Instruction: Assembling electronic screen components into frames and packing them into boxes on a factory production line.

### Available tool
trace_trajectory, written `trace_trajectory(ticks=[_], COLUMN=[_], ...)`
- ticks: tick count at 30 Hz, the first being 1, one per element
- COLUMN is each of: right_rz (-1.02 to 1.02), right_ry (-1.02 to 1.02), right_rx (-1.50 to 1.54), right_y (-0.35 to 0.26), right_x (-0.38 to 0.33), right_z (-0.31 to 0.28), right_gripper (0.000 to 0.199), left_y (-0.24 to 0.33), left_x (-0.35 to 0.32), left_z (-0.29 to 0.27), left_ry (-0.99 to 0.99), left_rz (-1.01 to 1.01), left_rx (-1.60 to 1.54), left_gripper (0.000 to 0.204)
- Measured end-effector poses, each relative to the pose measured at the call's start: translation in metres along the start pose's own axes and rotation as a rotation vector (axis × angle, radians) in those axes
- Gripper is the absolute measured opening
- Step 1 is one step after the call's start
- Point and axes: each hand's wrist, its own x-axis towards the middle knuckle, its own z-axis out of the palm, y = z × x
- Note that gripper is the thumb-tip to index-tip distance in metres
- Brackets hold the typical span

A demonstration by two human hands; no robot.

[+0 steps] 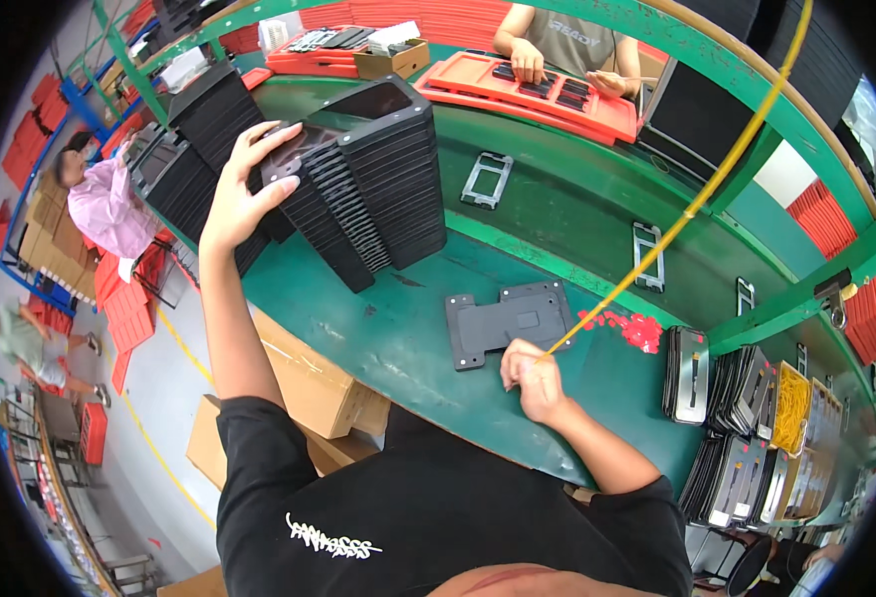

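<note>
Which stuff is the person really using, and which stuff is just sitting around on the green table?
In use:
- left hand on stack of black trays
- right hand holding yellow stick
- grey plate beside it

Lying about:
- red bits
- small frames
- cardboard boxes

A long green table runs through a busy workshop, with a raised green rail along its far side. Red trays lie on the far part, and more red stacks sit on the right. Below the near edge, cardboard boxes stand on a grey floor marked with yellow lines. To the left, blue shelving holds red trays, and more brown boxes are piled beside it. Other people work nearby, one across the table and two on the left. The light is even and bright.
</note>
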Motion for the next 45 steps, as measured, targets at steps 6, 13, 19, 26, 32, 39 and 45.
trace_trajectory(ticks=[6,13,19,26,32,39,45], right_rz=[-0.338,0.011,0.225,-0.103,0.126,0.477,0.619], right_ry=[0.366,0.727,0.283,0.022,-0.047,-0.146,0.064], right_rx=[-0.033,-0.049,-0.526,-1.089,-1.515,-1.545,-1.324], right_y=[-0.069,-0.061,0.075,0.119,0.143,0.133,0.117], right_x=[0.048,0.095,0.144,0.314,0.358,0.341,0.271], right_z=[-0.062,-0.125,-0.147,-0.118,-0.098,-0.132,-0.216], right_gripper=[0.049,0.022,0.016,0.022,0.021,0.038,0.032], left_y=[0.045,0.071,0.051,0.042,0.047,0.045,0.035], left_x=[-0.05,-0.118,-0.141,-0.142,-0.15,-0.153,-0.138], left_z=[0.089,0.203,0.223,0.226,0.224,0.218,0.224], left_ry=[0.49,-0.251,-0.392,-0.341,-0.277,-0.26,-0.258], left_rz=[0.649,0.145,-0.05,-0.006,0.007,0.011,0.023], left_rx=[0.359,-0.045,-0.022,-0.109,-0.147,-0.173,-0.196], left_gripper=[0.059,0.086,0.116,0.121,0.121,0.122,0.128])
